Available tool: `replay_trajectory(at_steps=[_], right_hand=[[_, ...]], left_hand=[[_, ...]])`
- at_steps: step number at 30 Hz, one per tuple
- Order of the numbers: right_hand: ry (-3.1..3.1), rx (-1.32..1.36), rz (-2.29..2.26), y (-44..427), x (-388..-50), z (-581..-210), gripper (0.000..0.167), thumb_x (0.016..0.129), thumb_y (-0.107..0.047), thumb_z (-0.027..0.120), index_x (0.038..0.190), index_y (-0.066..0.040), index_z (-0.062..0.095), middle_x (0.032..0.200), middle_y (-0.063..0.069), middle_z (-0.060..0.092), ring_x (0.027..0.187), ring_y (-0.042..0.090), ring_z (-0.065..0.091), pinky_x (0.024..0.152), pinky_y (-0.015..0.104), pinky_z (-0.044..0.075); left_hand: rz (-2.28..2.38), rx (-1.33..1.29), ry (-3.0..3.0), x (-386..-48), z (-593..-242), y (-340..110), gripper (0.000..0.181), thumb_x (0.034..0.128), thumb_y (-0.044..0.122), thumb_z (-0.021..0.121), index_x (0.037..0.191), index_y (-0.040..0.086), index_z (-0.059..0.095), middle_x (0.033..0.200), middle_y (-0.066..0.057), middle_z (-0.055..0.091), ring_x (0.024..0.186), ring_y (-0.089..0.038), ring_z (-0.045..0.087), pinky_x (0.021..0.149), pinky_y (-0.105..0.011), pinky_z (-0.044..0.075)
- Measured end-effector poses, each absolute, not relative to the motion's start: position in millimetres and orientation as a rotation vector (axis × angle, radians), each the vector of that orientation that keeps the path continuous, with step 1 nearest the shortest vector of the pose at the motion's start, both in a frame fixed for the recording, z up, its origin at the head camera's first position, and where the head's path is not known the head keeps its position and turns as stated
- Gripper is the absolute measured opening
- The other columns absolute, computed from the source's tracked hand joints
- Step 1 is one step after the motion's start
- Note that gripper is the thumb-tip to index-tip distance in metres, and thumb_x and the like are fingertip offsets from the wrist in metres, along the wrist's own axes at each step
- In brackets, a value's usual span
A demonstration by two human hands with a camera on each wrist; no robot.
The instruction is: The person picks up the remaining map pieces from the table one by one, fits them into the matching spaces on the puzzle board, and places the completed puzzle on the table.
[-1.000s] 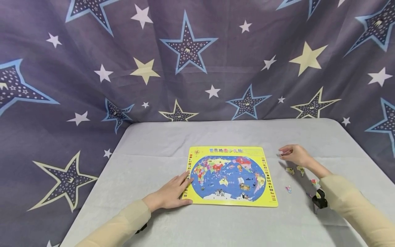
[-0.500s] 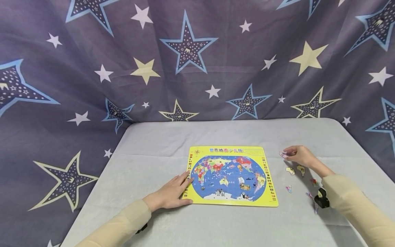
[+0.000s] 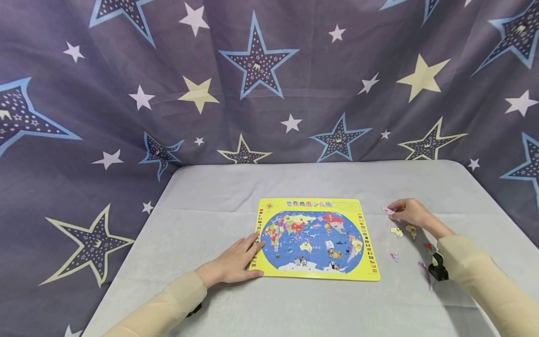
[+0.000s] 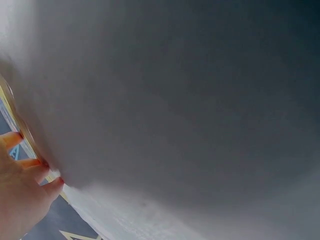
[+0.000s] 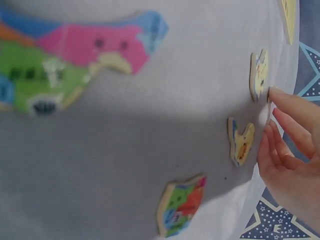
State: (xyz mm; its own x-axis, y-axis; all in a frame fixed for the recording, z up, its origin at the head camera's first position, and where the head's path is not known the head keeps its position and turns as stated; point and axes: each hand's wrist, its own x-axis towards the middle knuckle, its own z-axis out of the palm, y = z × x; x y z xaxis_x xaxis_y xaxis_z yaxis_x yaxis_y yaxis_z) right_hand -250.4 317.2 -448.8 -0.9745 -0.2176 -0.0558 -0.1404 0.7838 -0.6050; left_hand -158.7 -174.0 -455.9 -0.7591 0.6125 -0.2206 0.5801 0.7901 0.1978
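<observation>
A yellow-bordered world map puzzle board (image 3: 313, 275) lies on the table in the head view. My left hand (image 3: 233, 263) rests on its left edge, fingers spread and fairly straight. In the left wrist view those fingertips (image 4: 55, 187) touch the board's edge. To the right of the board, my right hand (image 3: 413, 215) pinches a small pink-and-purple puzzle piece (image 3: 386, 210) between thumb and fingers. The right wrist view shows the same hand (image 5: 297, 142) at the right, with the held piece almost edge-on and mostly hidden.
Near the right hand lie loose puzzle pieces: two yellowish ones (image 3: 396, 232), a pink-and-blue one (image 3: 394, 256) and a red-green one (image 3: 429, 247). Others lie partly behind the black wrist camera (image 3: 438, 267). A star-printed curtain (image 3: 290, 70) hangs behind the table.
My right hand has shifted slightly right, and the puzzle piece in it has turned so that its pink-purple face shows. The left hand stays on the board.
</observation>
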Motion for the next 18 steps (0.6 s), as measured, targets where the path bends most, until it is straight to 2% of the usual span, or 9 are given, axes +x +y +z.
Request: replay_trajectory(at_steps=[6,12,18], right_hand=[[2.818,-0.274,-0.983,316.8,-252.5,-449.8,0.033,0.074,-0.004,0.065,0.101,0.015,0.058,0.076,0.008,0.060,0.061,0.011,0.045,0.050,0.022,0.039],[2.791,-0.256,-1.042,314.2,-255.5,-448.3,0.033,0.074,-0.002,0.065,0.101,0.015,0.056,0.076,0.008,0.054,0.066,0.013,0.043,0.053,0.021,0.037],[2.775,-0.243,-1.109,316.1,-253.1,-448.5,0.033,0.072,0.001,0.066,0.099,0.016,0.054,0.074,0.008,0.051,0.062,0.010,0.042,0.050,0.020,0.037]], left_hand=[[0.173,0.927,2.706,-158.1,-454.4,-173.8,0.080,0.0832,0.061,0.040,0.141,0.008,0.023,0.147,-0.015,0.009,0.134,-0.025,0.012,0.107,-0.040,0.016],[0.152,0.907,2.710,-158.5,-453.4,-175.7,0.080,0.0833,0.062,0.038,0.141,0.010,0.021,0.147,-0.013,0.006,0.134,-0.024,0.011,0.107,-0.039,0.016],[0.158,0.923,2.705,-159.2,-453.7,-173.8,0.079,0.0836,0.061,0.039,0.141,0.009,0.022,0.147,-0.014,0.007,0.134,-0.024,0.011,0.107,-0.039,0.016]])
